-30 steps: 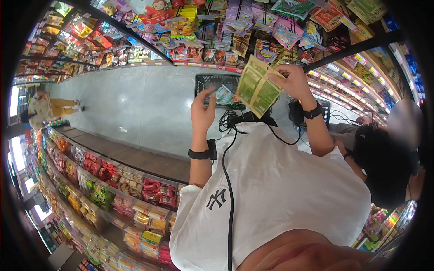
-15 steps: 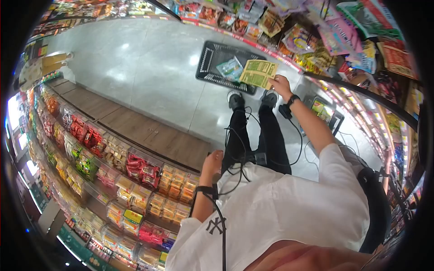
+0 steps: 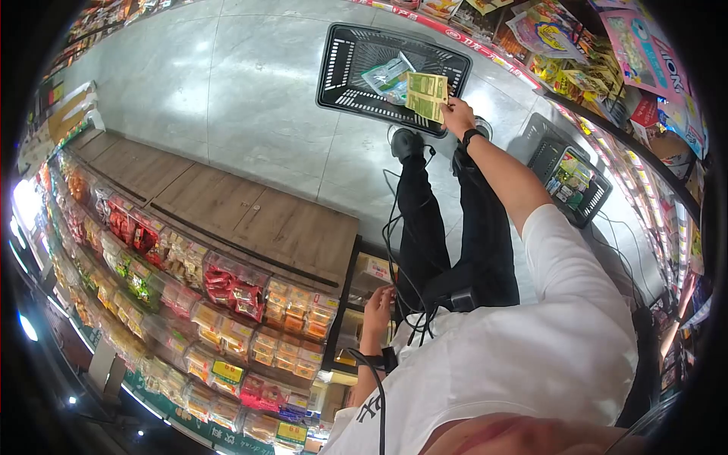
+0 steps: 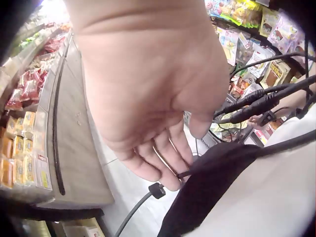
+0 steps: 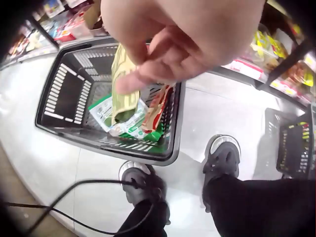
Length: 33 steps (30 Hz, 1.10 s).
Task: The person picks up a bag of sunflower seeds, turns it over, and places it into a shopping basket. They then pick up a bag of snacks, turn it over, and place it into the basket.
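My right hand [image 3: 458, 116] pinches a flat green-and-yellow snack packet [image 3: 426, 95] by its edge, thumb on one face. The packet hangs over a black shopping basket [image 3: 337, 70] on the floor and overlaps its inside in the right wrist view. In the basket lie a white-and-green pouch [image 5: 102, 110] and a red packet [image 5: 157, 109]. My left hand [image 3: 378, 307] hangs low beside the thigh, fingers loosely bent and holding nothing. Black cables [image 4: 242, 106] run close by its thumb and fingertips in the left wrist view.
A second basket [image 3: 600, 192] with packets inside stands to the right. Shelves of bagged snacks [image 3: 565, 34] line the far side; tubs of wrapped sweets [image 3: 292, 307] sit on a wooden-based rack [image 3: 250, 220] at left. Both shoes [image 5: 223, 154] stand just before the nearer basket.
My right hand has carried the packet from in front of the chest down over the basket. The left hand has dropped from chest height to beside the thigh. The head view has tilted downward.
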{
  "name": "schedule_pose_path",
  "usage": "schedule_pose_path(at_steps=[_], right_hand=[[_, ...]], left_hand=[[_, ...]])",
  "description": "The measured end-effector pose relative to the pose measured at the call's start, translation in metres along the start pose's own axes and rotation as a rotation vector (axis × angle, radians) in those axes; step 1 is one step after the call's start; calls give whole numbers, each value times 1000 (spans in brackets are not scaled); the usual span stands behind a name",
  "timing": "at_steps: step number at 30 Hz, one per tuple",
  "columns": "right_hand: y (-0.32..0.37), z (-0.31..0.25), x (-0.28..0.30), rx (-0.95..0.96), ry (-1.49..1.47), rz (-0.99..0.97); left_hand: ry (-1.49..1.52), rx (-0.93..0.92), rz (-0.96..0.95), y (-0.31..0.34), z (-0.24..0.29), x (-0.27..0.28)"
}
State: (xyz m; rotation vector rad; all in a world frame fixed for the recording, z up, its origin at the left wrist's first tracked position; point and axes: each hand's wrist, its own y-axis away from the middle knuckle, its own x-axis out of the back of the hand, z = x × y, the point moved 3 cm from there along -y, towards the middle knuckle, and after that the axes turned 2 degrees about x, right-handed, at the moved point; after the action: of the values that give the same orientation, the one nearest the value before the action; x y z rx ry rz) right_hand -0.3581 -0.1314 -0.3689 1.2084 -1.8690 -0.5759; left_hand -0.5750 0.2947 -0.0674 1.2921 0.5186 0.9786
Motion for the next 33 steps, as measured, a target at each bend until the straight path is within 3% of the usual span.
schedule_pose_path(at_steps=[5,6,10,15,17,20,24,26,29,33], right_hand=[[8,67,6,-341,-152,-62],[24,58,21,-293,-39,-159],[92,45,72,-242,-110,-241],[191,14,156,-262,-388,-16],[222,7,182,-229,-539,82],[271,-14,223,-33,-753,207],[332,-25,276,177,-832,351],[361,-16,300,267,-836,430],[400,5,333,427,-938,589],[461,32,386,539,-1027,746]], left_hand=[[-69,0,-35,14,28,16],[-60,-36,-48,18,33,22],[-44,-176,-106,24,50,56],[-235,-393,-123,24,129,94],[-421,-447,-58,40,188,98],[-421,-815,-119,33,260,91],[-483,-1150,-163,153,396,34],[-463,-1320,-211,212,436,-1],[-394,-1496,-439,334,465,-54],[-260,-1790,-794,481,456,-92]])
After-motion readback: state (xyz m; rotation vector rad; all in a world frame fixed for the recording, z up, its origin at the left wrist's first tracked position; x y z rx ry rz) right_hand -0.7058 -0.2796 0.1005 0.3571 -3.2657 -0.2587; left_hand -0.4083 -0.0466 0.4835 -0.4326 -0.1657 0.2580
